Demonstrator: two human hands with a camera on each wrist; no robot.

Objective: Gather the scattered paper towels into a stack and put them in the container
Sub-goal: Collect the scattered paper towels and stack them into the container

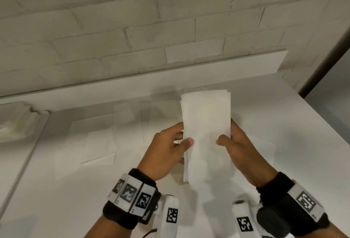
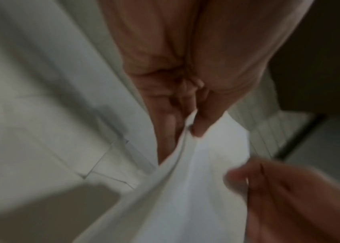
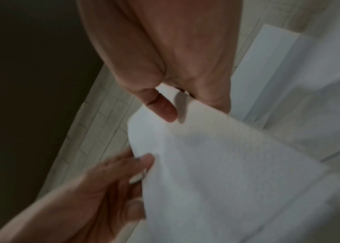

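Observation:
A small stack of white paper towels (image 1: 206, 133) is held upright above the white table (image 1: 75, 190), between both hands. My left hand (image 1: 180, 141) pinches its left edge, thumb on the front face and fingers behind. My right hand (image 1: 225, 139) pinches the right edge the same way. The left wrist view shows the stack (image 2: 196, 189) gripped by my left hand (image 2: 185, 125), with the right hand (image 2: 279, 189) blurred below. The right wrist view shows the stack (image 3: 217, 164), my right hand (image 3: 173, 108) and my left hand (image 3: 136, 167). More loose towels (image 1: 102, 145) lie flat on the table at the left.
A white container (image 1: 17, 124) holding towels sits at the table's far left edge. A white brick wall (image 1: 151, 29) with a low ledge (image 1: 227, 67) runs behind the table. The table's right edge (image 1: 325, 124) drops off to a grey floor.

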